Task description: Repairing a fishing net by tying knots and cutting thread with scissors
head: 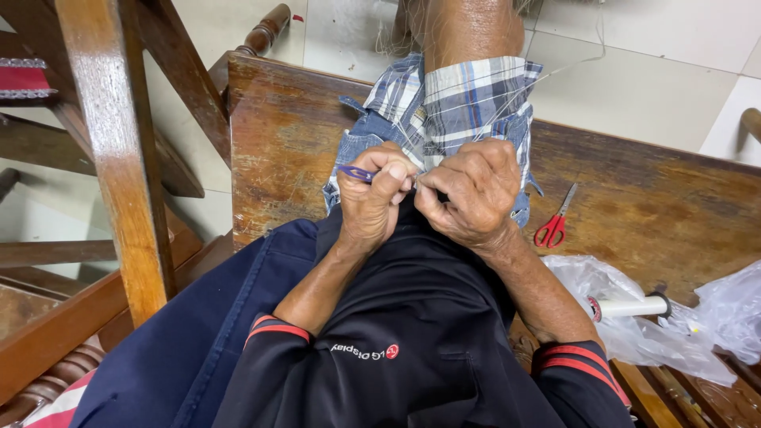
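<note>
A purple tool (357, 173) is gripped in the left hand (372, 198); the black garment (412, 317) edge is pinched shut by the right hand (472, 194), at three o'clock of it. Stitch-picking seems underway; steady tension is needed next.

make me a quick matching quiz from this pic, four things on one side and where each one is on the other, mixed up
Things:
1. purple tool
2. scissors
3. white spool
4. plaid shorts

Places:
A. lying on the clear plastic bag at the right
B. in the grip of the left hand
C. bunched just beyond the right hand, on the knee
D. flat on the wooden bench, right of both hands

Pairs: 1-B, 2-D, 3-A, 4-C
</note>
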